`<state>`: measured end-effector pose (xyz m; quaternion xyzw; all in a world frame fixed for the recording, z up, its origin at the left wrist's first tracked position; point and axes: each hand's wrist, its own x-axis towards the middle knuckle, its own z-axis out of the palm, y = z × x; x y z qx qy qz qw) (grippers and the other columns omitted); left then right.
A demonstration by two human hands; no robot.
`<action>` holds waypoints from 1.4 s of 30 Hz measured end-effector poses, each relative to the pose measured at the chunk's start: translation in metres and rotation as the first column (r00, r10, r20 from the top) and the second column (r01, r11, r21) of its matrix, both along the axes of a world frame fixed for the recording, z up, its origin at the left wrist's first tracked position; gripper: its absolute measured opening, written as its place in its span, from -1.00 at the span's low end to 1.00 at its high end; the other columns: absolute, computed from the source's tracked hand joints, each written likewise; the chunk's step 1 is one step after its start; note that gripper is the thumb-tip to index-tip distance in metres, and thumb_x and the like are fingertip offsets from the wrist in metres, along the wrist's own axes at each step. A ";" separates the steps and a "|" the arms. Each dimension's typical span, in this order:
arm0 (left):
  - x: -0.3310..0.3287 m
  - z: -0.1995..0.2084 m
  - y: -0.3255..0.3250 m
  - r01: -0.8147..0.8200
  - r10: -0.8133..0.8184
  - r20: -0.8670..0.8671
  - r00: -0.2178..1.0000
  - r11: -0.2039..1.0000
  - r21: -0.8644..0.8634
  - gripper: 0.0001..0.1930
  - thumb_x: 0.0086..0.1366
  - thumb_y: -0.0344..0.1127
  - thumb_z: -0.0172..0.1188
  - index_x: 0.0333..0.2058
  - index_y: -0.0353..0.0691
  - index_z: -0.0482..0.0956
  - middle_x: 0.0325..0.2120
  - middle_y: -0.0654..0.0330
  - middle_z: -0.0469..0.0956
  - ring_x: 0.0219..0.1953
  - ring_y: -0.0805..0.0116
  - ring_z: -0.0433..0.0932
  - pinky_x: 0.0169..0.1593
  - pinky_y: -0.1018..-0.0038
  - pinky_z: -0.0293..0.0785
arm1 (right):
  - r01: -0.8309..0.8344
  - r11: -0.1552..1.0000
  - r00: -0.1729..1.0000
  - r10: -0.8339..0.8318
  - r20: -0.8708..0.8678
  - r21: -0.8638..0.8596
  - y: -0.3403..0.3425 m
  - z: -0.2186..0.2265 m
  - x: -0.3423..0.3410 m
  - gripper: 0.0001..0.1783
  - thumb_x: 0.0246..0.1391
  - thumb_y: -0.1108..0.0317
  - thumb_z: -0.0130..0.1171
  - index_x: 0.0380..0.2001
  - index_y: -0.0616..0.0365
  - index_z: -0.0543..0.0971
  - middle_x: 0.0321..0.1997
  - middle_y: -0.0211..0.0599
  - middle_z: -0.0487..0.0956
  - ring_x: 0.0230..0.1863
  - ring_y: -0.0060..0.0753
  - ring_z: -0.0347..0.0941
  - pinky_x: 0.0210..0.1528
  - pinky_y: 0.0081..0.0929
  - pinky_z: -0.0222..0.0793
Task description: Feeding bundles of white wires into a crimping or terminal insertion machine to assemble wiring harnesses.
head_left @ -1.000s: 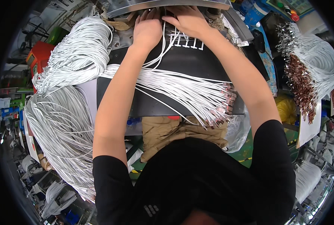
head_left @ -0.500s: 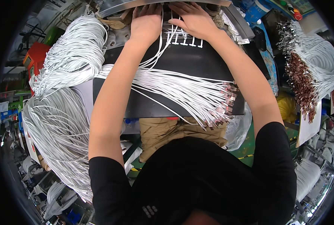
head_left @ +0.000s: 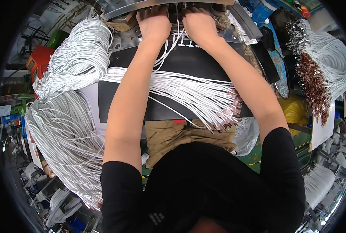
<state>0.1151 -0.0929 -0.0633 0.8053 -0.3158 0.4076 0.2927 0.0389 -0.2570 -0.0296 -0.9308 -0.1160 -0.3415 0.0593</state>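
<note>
Both my hands reach forward to the metal machine's front edge (head_left: 142,9), on either side of thin white cables (head_left: 177,23) running up under it. My left hand (head_left: 156,26) is left of the cables, its fingers bent and a little apart, the tips lost in shadow. My right hand (head_left: 199,28) is just right of them, knuckles raised, thumb and fingertips hidden. I cannot see whether either hand grips a cable end. Below my hands, a row of small white T-shaped pieces (head_left: 188,46) lies near the black work surface (head_left: 188,62).
A fan of white cables with connector ends (head_left: 196,93) lies across the black surface. Cable coils (head_left: 79,50) and a drooping cable bundle (head_left: 64,143) stand at left. Another bundle with brown and silver ends (head_left: 328,62) is at right. A blue cup (head_left: 264,11) stands at the upper right.
My right hand has drawn in, its outstretched fingers and thumb now bent out of sight. My left hand has shifted slightly right, with its fingers more bent. The view has moved slightly.
</note>
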 end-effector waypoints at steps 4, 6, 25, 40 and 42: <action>-0.027 0.028 -0.031 -0.310 0.453 -0.164 0.876 0.791 0.528 -0.61 0.37 -0.22 0.02 0.13 -0.14 0.48 0.11 0.16 0.49 0.24 0.08 0.38 0.33 0.08 0.20 | 0.027 0.995 0.999 -0.022 -0.048 0.101 -0.024 -0.026 0.022 -0.64 0.21 0.20 0.11 -0.02 0.15 0.62 -0.16 -0.08 0.62 -0.03 0.03 0.51 0.07 -0.18 0.40; -0.026 0.022 -0.022 -0.255 0.390 -0.209 0.897 0.843 0.474 -0.59 0.34 -0.22 0.04 0.14 -0.13 0.49 0.14 0.10 0.47 0.28 0.04 0.33 0.36 0.05 0.11 | -0.094 0.975 0.993 0.106 -0.049 0.200 -0.034 -0.023 0.020 -0.62 0.23 0.18 0.10 0.03 0.11 0.60 -0.14 -0.05 0.63 -0.02 0.05 0.52 0.05 -0.19 0.42; -0.337 -0.069 0.152 -0.744 -0.685 -0.663 0.302 0.265 -0.613 -0.78 0.44 -0.32 0.07 -0.40 -0.26 0.55 -0.42 0.19 0.61 -0.36 0.42 0.56 -0.25 0.49 0.47 | 0.351 0.556 0.852 0.143 -0.503 0.753 -0.062 -0.138 -0.378 -0.62 0.05 0.49 0.19 -0.03 0.30 0.47 -0.21 -0.22 0.59 -0.24 -0.39 0.46 -0.20 -0.40 0.47; -0.336 -0.079 0.148 -0.814 -0.567 -0.757 0.324 0.242 -0.529 -0.91 0.38 -0.40 0.14 -0.33 -0.23 0.58 -0.41 0.32 0.59 -0.32 0.55 0.53 -0.21 0.54 0.45 | 0.546 0.407 0.614 0.400 -0.680 0.732 -0.099 -0.134 -0.381 -0.33 -0.05 0.51 0.31 0.20 0.21 0.42 0.21 -0.14 0.49 0.20 -0.15 0.44 0.17 -0.26 0.39; -0.338 -0.083 0.157 -0.804 -0.566 -0.767 0.301 0.283 -0.524 -0.91 0.38 -0.38 0.15 -0.32 -0.23 0.58 -0.41 0.33 0.58 -0.33 0.55 0.53 -0.22 0.53 0.46 | 0.473 0.463 0.644 0.400 -0.652 0.750 -0.098 -0.136 -0.374 -0.36 -0.06 0.46 0.33 0.17 0.20 0.46 0.20 -0.13 0.50 0.20 -0.12 0.43 0.21 -0.24 0.35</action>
